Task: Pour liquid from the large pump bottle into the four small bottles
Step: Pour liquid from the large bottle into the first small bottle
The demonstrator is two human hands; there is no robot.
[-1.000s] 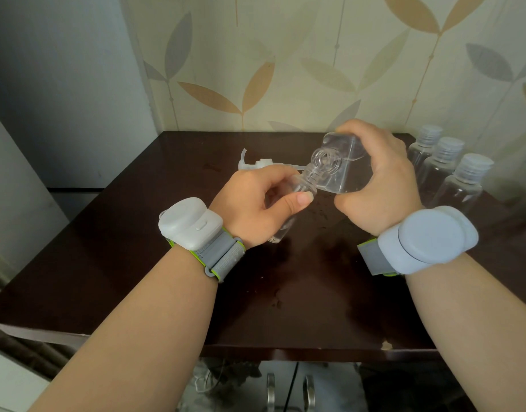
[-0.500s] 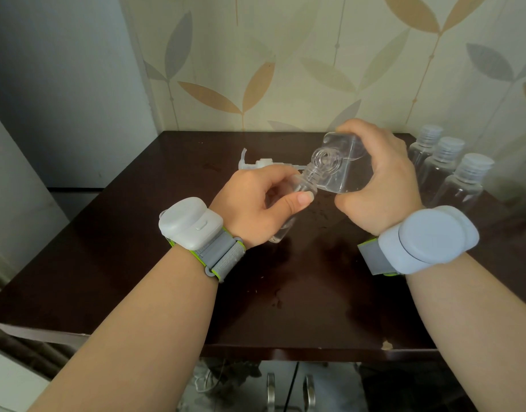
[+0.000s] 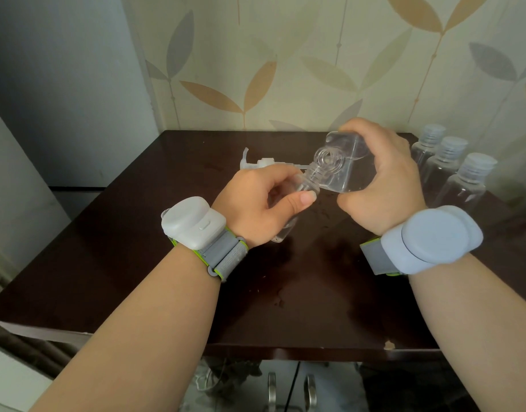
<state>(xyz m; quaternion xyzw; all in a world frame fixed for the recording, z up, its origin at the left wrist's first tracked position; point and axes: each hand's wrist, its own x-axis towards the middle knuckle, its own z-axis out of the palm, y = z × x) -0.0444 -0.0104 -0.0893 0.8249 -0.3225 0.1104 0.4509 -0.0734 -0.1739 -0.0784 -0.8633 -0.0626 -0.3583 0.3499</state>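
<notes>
Pouring is the step going on here, and a spill is the big worry. Closest to us, the dark table point(image 3: 285, 292) already has little wet spots on it, so some drops may have missed (I can't be sure what they are).

A bit farther in, the left hand point(image 3: 256, 203) holds the small bottle point(image 3: 297, 200). Its fingers are curled round the bottle and the thumb presses on the front. The bottle leans, with its open neck up and to the right. If that hand tips it more, the liquid inside could run back out.

Just beside it, the right hand point(image 3: 380, 179) grips the big bottle point(image 3: 342, 165), fingers wrapped over the top and thumb underneath. The big bottle lies on its side, with its wide mouth right at the small neck. The mouth looks wider than the neck, so a fast pour could splash over the edge and run down the left fingers. Wet fingers can slip, and then a bottle could drop.

Behind the hands, the pump point(image 3: 261, 163) lies on the table. On the far right stand three capped bottles point(image 3: 446, 165), close together. A bump from the right arm could knock them down.
</notes>
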